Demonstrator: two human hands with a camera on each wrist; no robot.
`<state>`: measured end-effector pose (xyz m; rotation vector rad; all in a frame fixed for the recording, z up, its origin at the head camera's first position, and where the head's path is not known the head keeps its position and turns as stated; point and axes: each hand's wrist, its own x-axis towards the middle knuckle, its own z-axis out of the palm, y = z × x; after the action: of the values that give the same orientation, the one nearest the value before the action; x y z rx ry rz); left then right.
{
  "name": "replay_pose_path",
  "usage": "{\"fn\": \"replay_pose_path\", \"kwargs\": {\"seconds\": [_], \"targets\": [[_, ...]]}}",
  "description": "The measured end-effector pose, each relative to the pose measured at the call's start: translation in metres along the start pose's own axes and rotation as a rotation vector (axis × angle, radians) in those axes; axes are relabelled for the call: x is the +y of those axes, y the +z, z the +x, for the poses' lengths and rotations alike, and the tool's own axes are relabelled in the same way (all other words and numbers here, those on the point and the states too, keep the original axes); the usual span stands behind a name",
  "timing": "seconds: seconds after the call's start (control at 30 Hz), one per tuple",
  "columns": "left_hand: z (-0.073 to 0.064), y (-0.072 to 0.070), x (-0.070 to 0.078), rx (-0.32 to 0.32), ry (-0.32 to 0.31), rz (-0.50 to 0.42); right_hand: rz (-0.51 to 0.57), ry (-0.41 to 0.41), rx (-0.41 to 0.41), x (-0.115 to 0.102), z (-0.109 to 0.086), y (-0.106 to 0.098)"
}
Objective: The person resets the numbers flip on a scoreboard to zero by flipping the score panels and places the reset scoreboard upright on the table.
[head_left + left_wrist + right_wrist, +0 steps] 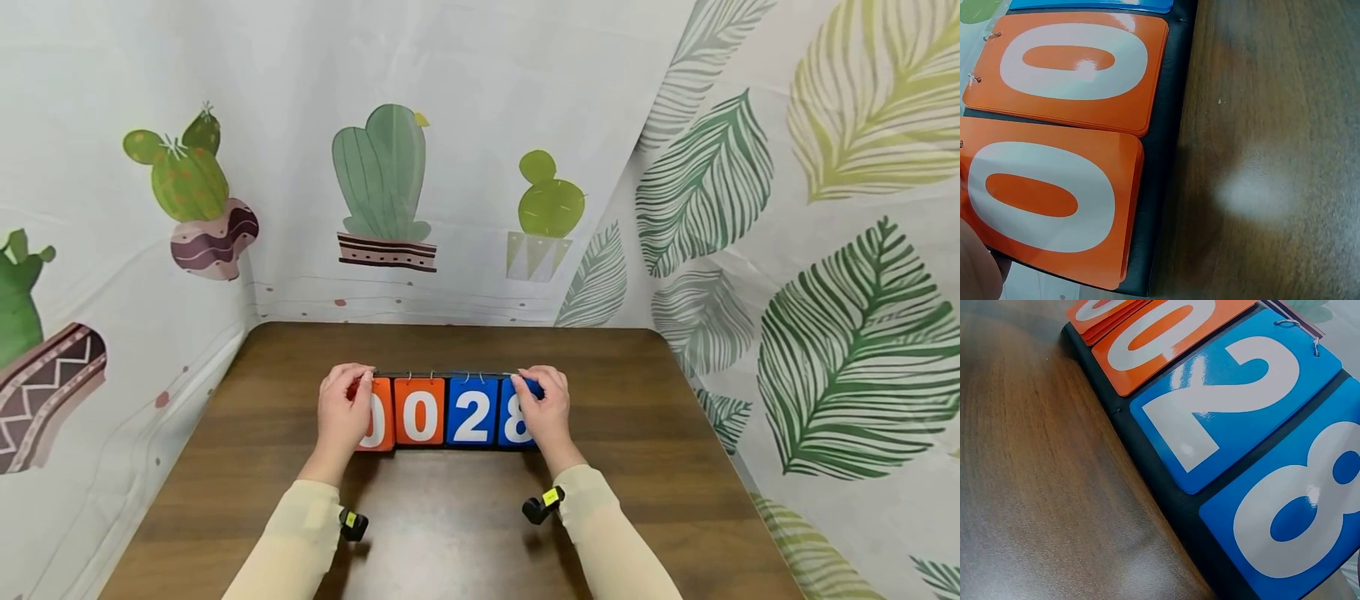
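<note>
A flip scoreboard point(446, 417) with a black backing point(1159, 156) faces me between both hands. From left to right its ring-bound cards read 0, 0, 2, 8. The first orange card point(1096, 212) and the second orange card point(420, 412) are on the left; the blue 2 card point(1229, 403) and the blue 8 card point(1291, 519) are on the right. My left hand point(347, 417) grips the upper left corner, thumb in front. At the upper right corner my right hand point(546, 410) grips likewise, its thumb partly covering the 8. Whether the scoreboard's lower edge touches the table, I cannot tell.
Beneath is a brown wooden table point(457, 517) with rounded far corners. A white curtain point(465, 67) printed with cacti and leaves hangs behind and beside it. A small black device point(354, 525) sits at the left wrist, and another black device point(542, 505) at the right.
</note>
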<state>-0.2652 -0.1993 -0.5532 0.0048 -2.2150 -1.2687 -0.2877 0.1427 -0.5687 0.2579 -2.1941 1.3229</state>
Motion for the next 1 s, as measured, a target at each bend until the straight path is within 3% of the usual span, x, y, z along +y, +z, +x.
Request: {"fn": "replay_pose_path", "kwargs": {"seconds": [0.23,0.5,0.77,1.0], "targets": [[0.000,0.001,0.000,-0.002,-0.020,0.007,-0.009,0.009,-0.038,-0.001,0.003,-0.005],[0.002,-0.001,0.002,-0.007,-0.035,0.022,-0.046,0.096,-0.218,-0.009,0.021,-0.019],[0.002,0.000,0.004,-0.009,-0.032,0.022,-0.148,0.156,-0.583,-0.025,0.064,-0.038],[0.001,-0.002,0.004,-0.003,-0.047,0.026,-0.282,0.086,-0.966,-0.047,0.111,-0.035]]}}
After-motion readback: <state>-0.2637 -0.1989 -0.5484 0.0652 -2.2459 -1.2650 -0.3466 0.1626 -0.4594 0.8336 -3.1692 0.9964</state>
